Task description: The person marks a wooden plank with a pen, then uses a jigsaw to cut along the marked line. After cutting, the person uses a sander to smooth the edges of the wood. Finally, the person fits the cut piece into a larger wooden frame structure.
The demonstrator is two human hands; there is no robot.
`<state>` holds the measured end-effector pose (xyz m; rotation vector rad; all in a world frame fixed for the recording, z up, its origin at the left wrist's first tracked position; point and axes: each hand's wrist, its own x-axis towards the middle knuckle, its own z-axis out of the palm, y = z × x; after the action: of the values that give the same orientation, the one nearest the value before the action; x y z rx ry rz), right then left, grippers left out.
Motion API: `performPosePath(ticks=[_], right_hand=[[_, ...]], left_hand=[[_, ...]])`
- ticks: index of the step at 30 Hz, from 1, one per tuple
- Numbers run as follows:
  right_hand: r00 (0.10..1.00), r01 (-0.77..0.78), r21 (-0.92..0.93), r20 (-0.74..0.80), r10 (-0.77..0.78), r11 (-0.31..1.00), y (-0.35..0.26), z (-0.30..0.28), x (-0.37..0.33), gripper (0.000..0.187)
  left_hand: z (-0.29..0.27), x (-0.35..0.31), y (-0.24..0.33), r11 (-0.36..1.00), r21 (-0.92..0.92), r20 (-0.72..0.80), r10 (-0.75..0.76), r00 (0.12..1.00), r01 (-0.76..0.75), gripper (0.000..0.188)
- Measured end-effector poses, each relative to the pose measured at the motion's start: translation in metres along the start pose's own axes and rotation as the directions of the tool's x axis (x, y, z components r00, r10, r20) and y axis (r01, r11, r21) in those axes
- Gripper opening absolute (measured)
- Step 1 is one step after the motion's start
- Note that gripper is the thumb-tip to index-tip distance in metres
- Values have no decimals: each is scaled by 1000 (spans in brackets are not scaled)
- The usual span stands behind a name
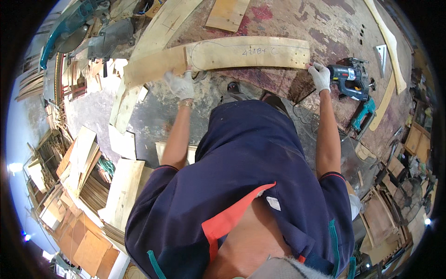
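A long, pale, slightly curved wooden board (223, 53) lies across in front of me, with pencil lines and handwriting on its face and small dots near its right end. At its left end is a browner wooden board (155, 66), meeting or overlapping it along a dark edge. My right hand (319, 77), in a whitish work glove, pinches the near right corner of the pale board. My left hand (180, 85), gloved the same way and slightly blurred, grips the near edge of the brown board beside the seam. Its fingertips are partly hidden.
On the right lie a jigsaw (350, 78), a teal-handled power tool (364, 114), a metal square (382, 59) and a curved wooden strip (390, 42). A circular-blade saw (69, 37) stands far left. Stacked wood offcuts (88, 162) fill the lower left; more boards (227, 14) lie at the far side.
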<state>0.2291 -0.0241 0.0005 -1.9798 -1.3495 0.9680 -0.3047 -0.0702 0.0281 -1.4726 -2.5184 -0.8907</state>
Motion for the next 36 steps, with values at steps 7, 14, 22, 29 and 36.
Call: performPosePath(ticks=[7, 14, 22, 29, 36], right_hand=[[998, 42, 27, 34, -43, 999, -9, 5, 0, 40], [997, 79, -58, 8, -78, 995, -20, -3, -11, 38], [992, 122, -86, -20, -124, 989, -14, -1, -5, 37], [953, 98, 21, -290, -88, 995, -66, -33, -35, 34], [591, -718, -284, -731, 341, 636, 37, -177, -63, 73]], left_hand=[[63, 0, -45, -242, -618, 774, -355, 525, 748, 40], [44, 17, -15, -60, -434, 876, -264, 405, 899, 57], [38, 39, -35, 81, -576, 802, -137, 582, 813, 57], [-3, 40, 15, 36, -599, 785, -170, 596, 800, 54], [-12, 51, 2, 103, -692, 685, -218, 695, 714, 49]])
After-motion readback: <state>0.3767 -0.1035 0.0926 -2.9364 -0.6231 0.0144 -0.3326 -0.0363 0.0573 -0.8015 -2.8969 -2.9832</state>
